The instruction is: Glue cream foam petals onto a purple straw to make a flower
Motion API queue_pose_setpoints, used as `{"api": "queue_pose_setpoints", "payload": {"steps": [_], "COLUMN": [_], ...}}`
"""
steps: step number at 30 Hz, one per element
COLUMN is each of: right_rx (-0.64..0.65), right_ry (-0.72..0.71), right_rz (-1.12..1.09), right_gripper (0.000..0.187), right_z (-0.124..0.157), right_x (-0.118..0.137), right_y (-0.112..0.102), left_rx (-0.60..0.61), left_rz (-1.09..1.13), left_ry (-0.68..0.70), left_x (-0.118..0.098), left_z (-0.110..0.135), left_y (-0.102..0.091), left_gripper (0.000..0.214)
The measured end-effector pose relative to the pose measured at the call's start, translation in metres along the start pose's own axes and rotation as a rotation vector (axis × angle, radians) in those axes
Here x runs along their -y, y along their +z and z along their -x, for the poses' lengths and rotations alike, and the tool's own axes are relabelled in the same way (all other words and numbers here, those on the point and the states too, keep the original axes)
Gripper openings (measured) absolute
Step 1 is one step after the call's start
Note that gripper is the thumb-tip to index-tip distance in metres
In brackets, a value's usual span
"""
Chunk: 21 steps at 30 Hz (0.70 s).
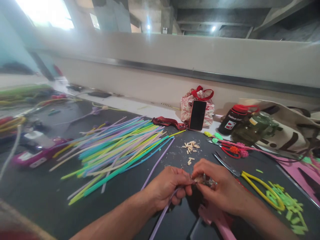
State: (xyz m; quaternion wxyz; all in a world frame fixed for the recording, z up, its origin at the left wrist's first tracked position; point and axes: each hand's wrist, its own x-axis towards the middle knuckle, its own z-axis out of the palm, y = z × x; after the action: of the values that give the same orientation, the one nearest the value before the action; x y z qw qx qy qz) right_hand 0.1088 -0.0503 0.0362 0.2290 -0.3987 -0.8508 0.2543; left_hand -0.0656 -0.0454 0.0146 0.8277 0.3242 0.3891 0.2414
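My left hand [168,186] is closed in a pinch on a lilac plastic stick [161,216] that runs down toward the bottom edge. My right hand [220,188] is closed around a small metal tool [208,181] held against the tip of that stick; both hands meet above the dark table [45,196]. Just beyond them lies a little heap of short cream-coloured cut pieces [191,146].
A fan of long coloured sticks [117,146] lies left of centre. Yellow-handled scissors [260,186] and green offcuts [290,203] sit at right, red-handled scissors [230,150] beyond. A phone [197,115] leans on a patterned bag [186,106], beside bottles [233,118].
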Motion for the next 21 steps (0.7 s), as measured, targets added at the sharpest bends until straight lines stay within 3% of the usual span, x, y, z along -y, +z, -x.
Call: {"api": "queue_pose_setpoints", "payload": {"steps": [9,21], "right_rx": [0.008,0.017], "right_ry": [0.039,0.07], "right_rz": [0.044,0.154], "right_gripper": [0.021,0.014], "right_z": [-0.0014,0.0005], "right_x": [0.001,0.0018], "right_y": [-0.0004,0.0036], "left_rx": [0.002,0.058], "left_rz": [0.045,-0.092], "left_ry": [0.016,0.025], "left_x": [0.0041,0.0058], "left_z": [-0.0036,-0.0046], "left_y": [-0.0026,-0.0015], "left_gripper": [0.01,0.004]}}
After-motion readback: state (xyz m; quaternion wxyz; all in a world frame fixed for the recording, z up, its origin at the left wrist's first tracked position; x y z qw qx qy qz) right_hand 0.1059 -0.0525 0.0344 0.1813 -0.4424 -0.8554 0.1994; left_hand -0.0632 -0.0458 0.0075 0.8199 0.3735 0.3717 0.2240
